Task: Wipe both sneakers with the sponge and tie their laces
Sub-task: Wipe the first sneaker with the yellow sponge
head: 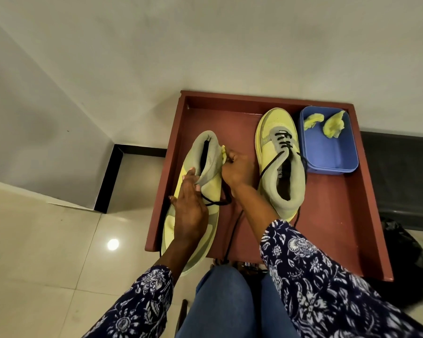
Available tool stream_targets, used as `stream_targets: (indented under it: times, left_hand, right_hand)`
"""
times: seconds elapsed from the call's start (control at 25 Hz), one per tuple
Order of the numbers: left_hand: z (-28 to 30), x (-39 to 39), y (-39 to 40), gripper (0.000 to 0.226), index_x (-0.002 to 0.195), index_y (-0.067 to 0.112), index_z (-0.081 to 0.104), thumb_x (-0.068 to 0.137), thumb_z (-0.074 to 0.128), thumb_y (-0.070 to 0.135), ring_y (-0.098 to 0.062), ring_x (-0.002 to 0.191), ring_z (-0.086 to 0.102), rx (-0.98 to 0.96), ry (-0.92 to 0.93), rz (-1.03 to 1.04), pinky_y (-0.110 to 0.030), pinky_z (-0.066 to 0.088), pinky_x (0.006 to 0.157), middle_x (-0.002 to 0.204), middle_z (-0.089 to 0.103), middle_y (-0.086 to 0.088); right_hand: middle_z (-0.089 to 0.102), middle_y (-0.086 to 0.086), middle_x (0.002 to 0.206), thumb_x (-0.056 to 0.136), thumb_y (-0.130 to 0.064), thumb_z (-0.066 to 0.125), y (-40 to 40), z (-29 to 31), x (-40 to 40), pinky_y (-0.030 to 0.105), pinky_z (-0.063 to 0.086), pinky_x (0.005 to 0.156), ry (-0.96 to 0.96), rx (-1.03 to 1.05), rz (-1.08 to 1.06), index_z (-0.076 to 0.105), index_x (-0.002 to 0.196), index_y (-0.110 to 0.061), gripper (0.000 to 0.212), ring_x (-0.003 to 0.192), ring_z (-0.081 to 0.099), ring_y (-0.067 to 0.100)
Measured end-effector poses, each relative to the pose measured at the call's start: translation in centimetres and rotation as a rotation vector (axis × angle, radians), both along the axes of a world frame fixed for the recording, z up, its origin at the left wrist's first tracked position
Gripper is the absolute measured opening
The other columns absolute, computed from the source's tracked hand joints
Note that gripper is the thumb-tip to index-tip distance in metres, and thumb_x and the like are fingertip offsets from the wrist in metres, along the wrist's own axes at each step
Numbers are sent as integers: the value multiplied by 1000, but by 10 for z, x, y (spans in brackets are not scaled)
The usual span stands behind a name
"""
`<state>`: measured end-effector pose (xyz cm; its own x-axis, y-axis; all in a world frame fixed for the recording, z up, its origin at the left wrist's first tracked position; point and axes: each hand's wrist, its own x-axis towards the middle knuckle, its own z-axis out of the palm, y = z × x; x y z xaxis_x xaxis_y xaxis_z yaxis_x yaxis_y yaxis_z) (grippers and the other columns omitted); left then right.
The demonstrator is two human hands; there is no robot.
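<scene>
A yellow-green sneaker (206, 167) with a grey collar is lifted over the left edge of the red-brown tray (327, 230), heel pointing away. My left hand (189, 208) grips it at the tongue, fingers inside the opening. Pressed against the outer side of the grey collar, my right hand (235, 170) is closed on a small yellow sponge piece (223, 152). Its black laces (220, 203) hang loose. The second sneaker (279, 162) stands upright on the tray to the right, its black laces untied and trailing.
A blue plastic tub (332, 154) at the tray's back right holds two more yellow sponge pieces (332, 128). A black bag (405, 252) lies right of the tray. White walls stand behind, beige floor tiles to the left. My jeans-covered knees (225, 303) are below.
</scene>
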<state>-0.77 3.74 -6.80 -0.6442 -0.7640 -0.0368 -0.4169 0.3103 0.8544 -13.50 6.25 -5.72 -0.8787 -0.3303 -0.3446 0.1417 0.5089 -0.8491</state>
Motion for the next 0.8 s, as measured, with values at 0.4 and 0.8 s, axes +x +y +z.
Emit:
stream_targets:
  times: [0.4,0.8]
  left_hand:
    - [13,-3,-4,30,125,0,48,98,39,9,-28,119,52,-135,-51,-33,-39,41,100,132,52,-14]
    - [48,-49,-16,31,108,9,60,84,64,29,-30,111,45,-261,-413,-32,-37,43,87,121,46,-11]
  right_hand:
    - [69,5,89,83,5,45,38,2,56,25,43,63,-133,0,-9,70,103,-6,33,72,54,14]
    - [72,-2,103,86,-9,52,53,23,45,33,55,82,-67,-66,-44,70,108,-19,30,88,67,17]
